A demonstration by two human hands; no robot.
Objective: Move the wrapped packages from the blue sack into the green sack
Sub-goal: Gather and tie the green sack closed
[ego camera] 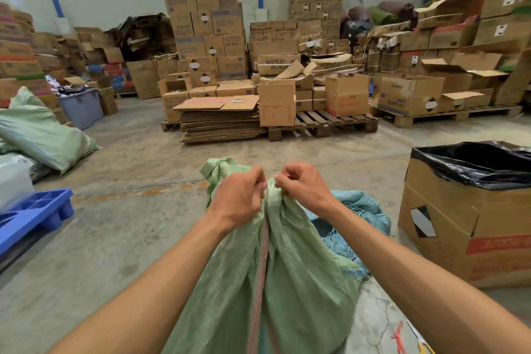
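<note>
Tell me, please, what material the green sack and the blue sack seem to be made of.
The green sack, gripped at its mouth by the left hand and the right hand, looks like woven plastic, matte: fine weave texture, stiff creases. The blue sack seems the same; loose threads fray at its edge.

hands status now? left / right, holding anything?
Left hand: closed, gripping the gathered top of the green sack.
Right hand: closed, pinching the same gathered sack top.
</note>
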